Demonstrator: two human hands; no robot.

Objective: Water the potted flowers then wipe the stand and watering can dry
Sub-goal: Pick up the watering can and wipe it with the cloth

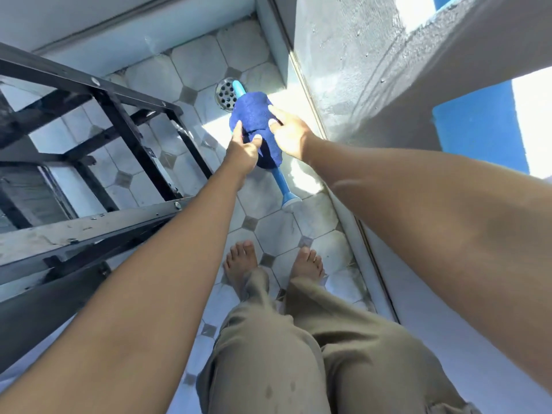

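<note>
Both arms are reaching out over the tiled floor [268,231], holding the blue watering can [282,182] up in the air, right above the floor drain [224,94]. Most of the can is sitting wrapped in a dark blue cloth [252,118], only the spout and a bit of the far end are poking out. The left hand [243,150] is clamping the cloth with fingers and thumb pinched together. The right hand [288,135] is lying on the cloth with fingers spread flat against it. The black metal stand [131,138] is sitting just to the left, and bare feet [240,261] are showing below.
</note>
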